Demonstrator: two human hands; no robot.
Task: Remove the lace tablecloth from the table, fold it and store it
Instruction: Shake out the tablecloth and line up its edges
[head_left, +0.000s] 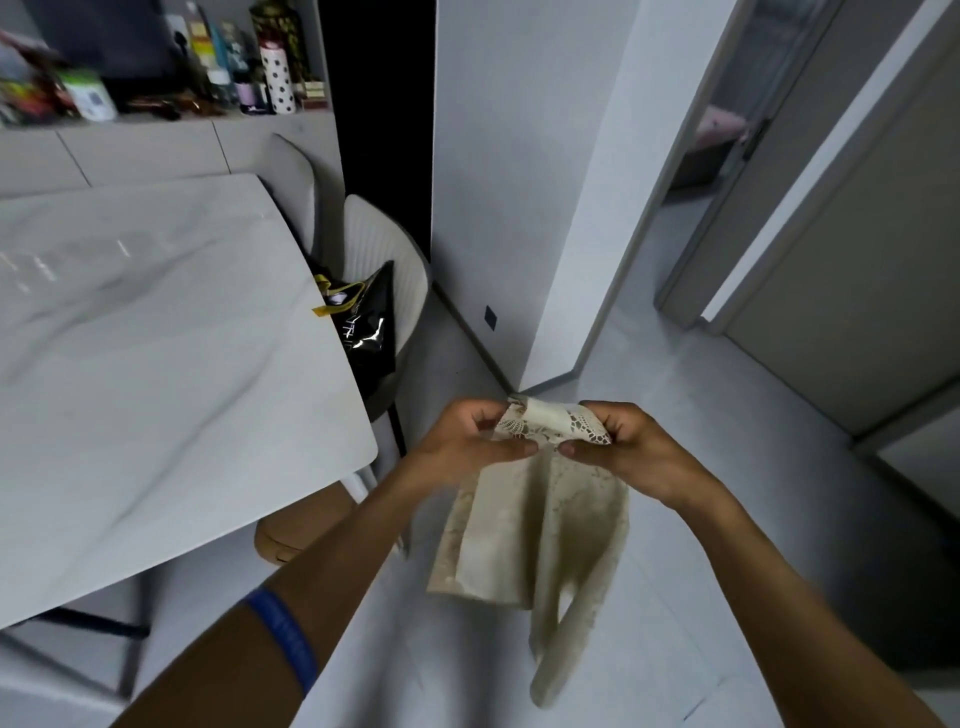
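The table fills the left of the frame. Behind it, at upper left, a shelf carries bottles. At the table's right edge stands a chair with a bag on its seat. Lower centre, the left hand and right hand hold the tablecloth between them, right of the table, above the floor. A doorway lies upper right.

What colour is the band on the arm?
Blue. The band sits on the left forearm, clearest in the head view.
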